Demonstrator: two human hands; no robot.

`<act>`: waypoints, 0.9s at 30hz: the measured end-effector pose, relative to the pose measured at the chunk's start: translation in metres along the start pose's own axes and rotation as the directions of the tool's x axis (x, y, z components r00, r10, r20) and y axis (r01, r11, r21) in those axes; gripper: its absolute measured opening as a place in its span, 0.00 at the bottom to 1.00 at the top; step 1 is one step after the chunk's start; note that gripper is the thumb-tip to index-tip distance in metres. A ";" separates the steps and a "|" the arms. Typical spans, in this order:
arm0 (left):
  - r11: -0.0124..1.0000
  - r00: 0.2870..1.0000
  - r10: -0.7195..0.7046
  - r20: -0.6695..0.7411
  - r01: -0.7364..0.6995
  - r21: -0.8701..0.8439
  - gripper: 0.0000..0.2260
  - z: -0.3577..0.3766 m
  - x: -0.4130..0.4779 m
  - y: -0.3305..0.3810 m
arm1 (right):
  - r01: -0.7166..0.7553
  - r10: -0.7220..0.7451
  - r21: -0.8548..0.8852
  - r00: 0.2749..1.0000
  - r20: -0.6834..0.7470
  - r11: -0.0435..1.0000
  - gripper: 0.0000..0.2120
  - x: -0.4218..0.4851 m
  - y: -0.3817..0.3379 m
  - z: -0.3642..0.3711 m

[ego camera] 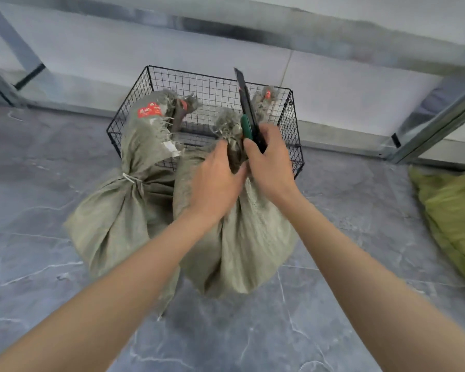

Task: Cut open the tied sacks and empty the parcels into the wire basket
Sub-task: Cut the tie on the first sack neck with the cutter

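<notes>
Woven sack [242,237] neck bunched in left hand [216,181] curled fingers; right hand [270,163] fingers wrap knife [246,103] just beside, pointing up.

I get a single wide-angle view from the head, facing forward and steeply down at the floor [51,162]. It sits close over the nearest sack [242,245], the wire basket [212,84] just beyond.

2 sacks [110,216] overhang the wire basket [212,84], leaving a gap between their necks.
</notes>
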State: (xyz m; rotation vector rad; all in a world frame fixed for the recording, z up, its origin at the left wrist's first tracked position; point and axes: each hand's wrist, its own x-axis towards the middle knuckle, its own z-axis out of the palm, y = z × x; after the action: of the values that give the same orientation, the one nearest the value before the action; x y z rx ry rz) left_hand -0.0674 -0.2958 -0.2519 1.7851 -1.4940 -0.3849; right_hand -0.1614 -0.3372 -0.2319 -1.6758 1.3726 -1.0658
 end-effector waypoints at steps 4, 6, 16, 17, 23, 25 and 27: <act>1.000 1.000 -0.007 0.000 0.007 -0.012 0.18 0.007 0.009 -0.007 | 0.081 -0.087 0.066 0.993 0.081 0.994 0.05 0.012 0.004 0.001; 1.000 1.000 -0.015 0.011 0.015 -0.013 0.21 0.007 0.010 -0.007 | 0.105 -0.114 0.072 0.986 0.121 0.992 0.05 0.016 0.001 -0.003; 0.973 0.987 -0.150 0.055 0.158 -0.168 0.22 -0.004 0.014 0.002 | 0.185 -0.183 0.007 0.960 0.213 0.983 0.06 0.016 -0.005 -0.007; 0.968 0.985 -0.158 0.061 0.167 -0.189 0.22 -0.005 0.014 0.003 | 0.191 -0.189 0.009 0.959 0.211 0.981 0.06 0.016 -0.005 -0.008; 0.954 0.983 -0.165 0.078 0.179 -0.240 0.12 -0.010 0.016 0.011 | 0.190 -0.193 0.036 0.968 0.160 0.981 0.06 0.013 0.001 -0.013; 0.950 0.979 -0.185 0.084 0.200 -0.238 0.12 -0.010 0.017 0.011 | 0.183 -0.190 0.070 0.975 0.112 0.981 0.07 0.012 0.004 -0.015; 0.938 0.971 -0.218 0.102 0.238 -0.254 0.13 -0.010 0.018 0.010 | 0.172 -0.178 0.089 0.982 0.067 0.981 0.07 0.010 0.007 -0.018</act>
State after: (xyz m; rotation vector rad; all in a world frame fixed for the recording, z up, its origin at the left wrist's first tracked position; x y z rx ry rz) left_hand -0.0630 -0.3091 -0.2337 1.7457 -1.2187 -0.7383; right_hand -0.1797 -0.3488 -0.2298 -1.7821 1.1339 -1.1302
